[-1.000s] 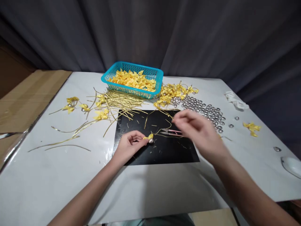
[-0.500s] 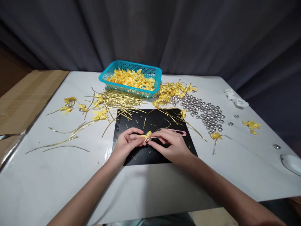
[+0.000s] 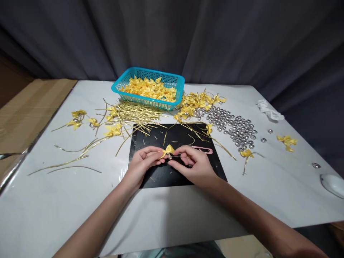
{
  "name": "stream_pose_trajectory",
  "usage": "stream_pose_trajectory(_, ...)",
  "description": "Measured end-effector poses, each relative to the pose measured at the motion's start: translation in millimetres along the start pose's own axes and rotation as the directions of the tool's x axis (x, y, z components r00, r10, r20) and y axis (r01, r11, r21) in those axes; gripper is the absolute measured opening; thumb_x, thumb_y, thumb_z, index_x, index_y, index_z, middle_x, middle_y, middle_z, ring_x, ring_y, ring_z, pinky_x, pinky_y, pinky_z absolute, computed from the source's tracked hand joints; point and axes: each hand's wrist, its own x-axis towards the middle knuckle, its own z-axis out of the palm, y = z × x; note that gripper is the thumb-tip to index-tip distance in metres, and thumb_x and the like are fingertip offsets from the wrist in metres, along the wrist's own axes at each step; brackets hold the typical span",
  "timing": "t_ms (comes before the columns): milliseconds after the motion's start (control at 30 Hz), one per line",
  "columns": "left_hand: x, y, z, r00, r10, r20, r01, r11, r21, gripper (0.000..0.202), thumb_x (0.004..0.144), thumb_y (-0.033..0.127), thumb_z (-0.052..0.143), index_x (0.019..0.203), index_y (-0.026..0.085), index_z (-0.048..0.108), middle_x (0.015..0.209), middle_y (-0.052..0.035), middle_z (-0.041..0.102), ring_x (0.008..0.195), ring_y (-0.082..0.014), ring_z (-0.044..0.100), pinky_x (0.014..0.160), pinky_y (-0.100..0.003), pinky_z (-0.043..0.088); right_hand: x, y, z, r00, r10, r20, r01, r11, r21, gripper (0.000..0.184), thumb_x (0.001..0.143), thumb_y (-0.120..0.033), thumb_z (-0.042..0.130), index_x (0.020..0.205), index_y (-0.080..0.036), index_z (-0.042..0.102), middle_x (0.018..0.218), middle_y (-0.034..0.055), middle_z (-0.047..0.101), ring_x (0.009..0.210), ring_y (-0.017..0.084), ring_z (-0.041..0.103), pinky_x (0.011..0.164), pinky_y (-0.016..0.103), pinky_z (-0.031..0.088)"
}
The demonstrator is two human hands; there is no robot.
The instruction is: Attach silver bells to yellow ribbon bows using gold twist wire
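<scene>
Noted left hand (image 3: 142, 163) and right hand (image 3: 193, 165) both pinching one small yellow bow (image 3: 169, 148) over black mat (image 3: 161, 177), pink clipper (image 3: 204, 150) lying just beyond right hand.

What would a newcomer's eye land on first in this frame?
The left hand and right hand meet over the black mat, pinching one small yellow bow between their fingers. Behind them, a teal basket heaped with loose bows stands out, with a spread of silver bells to its right.
</scene>
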Motion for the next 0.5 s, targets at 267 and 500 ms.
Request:
stream_pose_trajectory(267, 2.6, -1.7, -1.1, 1.000, 0.020, -0.017, -0.020, 1.000, 0.021, 0.017, 0.064, 0.024, 0.075, 0.075, 0.013, 0.069, 0.070, -0.0032, 0.073, 0.061, -0.0081, 0.064, 0.062, -0.015, 0.049, 2.9, -18.2, -27.0, 0.994, 0.031, 0.109, -0.051, 0.982, 0.184, 0.017, 0.085, -0.025, 0.045, 0.089, -0.016, 0.059, 0.058, -0.0031, 0.039, 0.048, 0.006, 0.033, 0.042, 0.017, 0.026)
stream_pose_trajectory(500, 4.7, -4.6, -4.4, 0.997, 0.048, -0.068, -0.047, 0.999, 0.018, 0.018, 0.064, 0.024, 0.076, 0.075, 0.013, 0.068, 0.069, -0.0030, 0.072, 0.062, -0.0084, 0.064, 0.063, -0.016, 0.049, 1.7, -29.2, -84.9, 0.982, -0.135, -0.128, 0.174, 0.912, 0.371, 0.016, 0.086, -0.025, 0.056, 0.102, -0.023, 0.058, 0.062, -0.0016, 0.045, 0.049, 0.007, 0.037, 0.042, 0.022, 0.027)
